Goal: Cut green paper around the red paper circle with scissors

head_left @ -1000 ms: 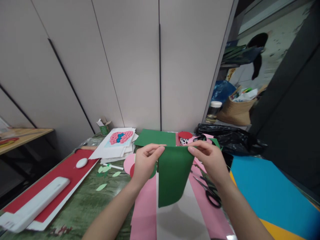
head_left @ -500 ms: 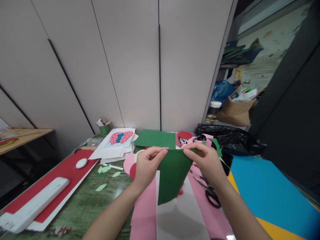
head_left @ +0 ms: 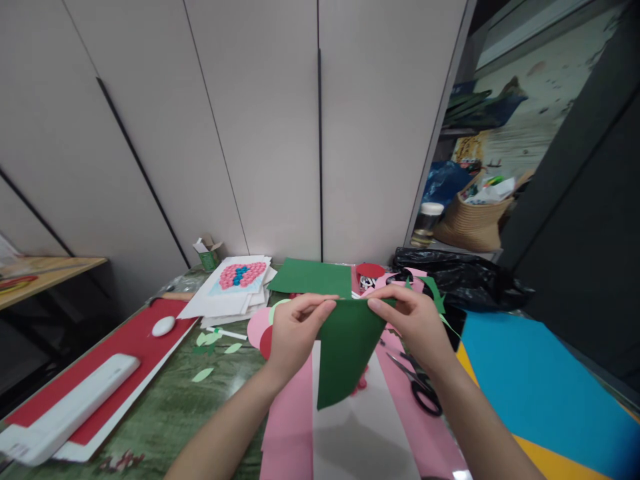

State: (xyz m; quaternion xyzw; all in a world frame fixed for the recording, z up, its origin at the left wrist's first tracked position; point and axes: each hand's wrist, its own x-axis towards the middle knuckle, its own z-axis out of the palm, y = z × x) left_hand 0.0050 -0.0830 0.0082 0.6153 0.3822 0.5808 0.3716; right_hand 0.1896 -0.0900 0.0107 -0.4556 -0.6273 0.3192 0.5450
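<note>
Closer together than a second ago, our left hand [head_left: 297, 330] and right hand [head_left: 417, 327] are pinching the top edge of a green sheet [head_left: 350, 353], both grips closed on it, while its curved lower end is hanging over the pale paper [head_left: 363, 437] in front of us. We are noting scissors [head_left: 416, 380] lying on pink paper [head_left: 430, 437] just to the right, and leaf cutouts [head_left: 203, 375] lying on the table [head_left: 165, 413] to the left, near a pile of white sheets [head_left: 213, 305].

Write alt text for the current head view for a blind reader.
Left hand and right hand pinch a green sheet by its upper edge, above a white sheet and pink paper. Black-handled scissors lie to the right.
</note>
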